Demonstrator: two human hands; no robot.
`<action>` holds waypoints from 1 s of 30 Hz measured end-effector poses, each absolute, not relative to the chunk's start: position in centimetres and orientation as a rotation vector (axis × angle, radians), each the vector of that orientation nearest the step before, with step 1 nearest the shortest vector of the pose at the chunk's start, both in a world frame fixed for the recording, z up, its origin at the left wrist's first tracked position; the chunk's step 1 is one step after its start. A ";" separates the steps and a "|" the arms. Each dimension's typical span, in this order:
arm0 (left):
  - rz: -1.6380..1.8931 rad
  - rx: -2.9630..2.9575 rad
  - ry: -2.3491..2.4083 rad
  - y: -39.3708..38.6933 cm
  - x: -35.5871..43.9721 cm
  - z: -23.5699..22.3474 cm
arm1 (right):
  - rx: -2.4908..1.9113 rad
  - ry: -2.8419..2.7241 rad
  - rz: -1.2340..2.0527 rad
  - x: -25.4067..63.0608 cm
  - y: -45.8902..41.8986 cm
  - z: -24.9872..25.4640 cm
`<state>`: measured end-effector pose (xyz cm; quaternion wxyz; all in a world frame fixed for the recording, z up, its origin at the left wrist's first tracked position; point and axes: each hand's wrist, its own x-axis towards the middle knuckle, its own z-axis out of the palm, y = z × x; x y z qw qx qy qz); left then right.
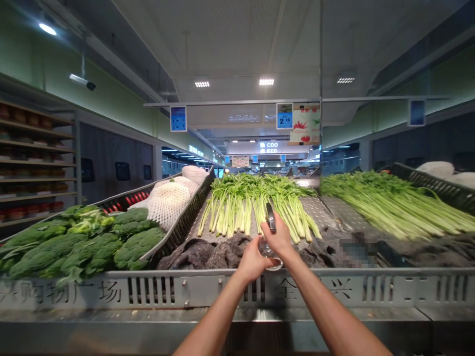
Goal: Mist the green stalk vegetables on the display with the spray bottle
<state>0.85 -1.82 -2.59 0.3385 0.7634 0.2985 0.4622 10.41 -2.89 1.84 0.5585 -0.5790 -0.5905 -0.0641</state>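
Note:
A clear bottle with a dark trigger top, by its look a spray bottle [270, 218], is held in front of the celery. My right hand [278, 238] wraps round its neck just below the dark top. Lower down, my left hand [253, 261] cups the clear body from the side, fingers closed on it. Beyond both hands, bunches of celery [237, 212] lie in a row, pale stalks toward me and leaves away. Bunched dark grey cloth [211, 253] runs along the front, just behind my hands.
Broccoli [63, 247] is heaped at the left, with foam-netted produce [168, 200] behind it. A slotted grey rail [148, 289] crosses the front. At right, a mirror panel [371, 148] reflects the display. Price signs [284, 116] hang from a bar overhead.

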 end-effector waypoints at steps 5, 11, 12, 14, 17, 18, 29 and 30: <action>1.150 1.943 0.716 -0.8 2.2 -3.5 | -1.348 -1.394 -0.161 12.0 -2.5 0.6; 1.144 1.978 0.693 -0.8 2.4 -3.9 | -1.316 -1.424 -0.087 13.0 -2.2 -0.1; 1.141 1.986 0.701 -0.9 2.3 -3.9 | -1.309 -1.421 -0.086 13.0 -2.3 -0.1; 1.124 1.996 0.716 -1.0 2.2 -3.8 | -1.295 -1.417 -0.078 13.0 -2.5 0.0; 1.103 2.000 0.720 -1.1 2.1 -3.6 | -1.291 -1.422 -0.030 12.9 -2.7 0.0; 1.099 1.997 0.714 -1.1 2.1 -3.6 | -1.290 -1.425 -0.013 12.9 -2.7 0.0; 1.077 1.998 0.730 -1.6 1.9 -3.5 | -1.257 -1.429 0.019 13.2 -2.3 -0.6; 1.075 1.999 0.737 -1.7 1.9 -3.5 | -1.257 -1.423 0.018 13.2 -2.3 -0.6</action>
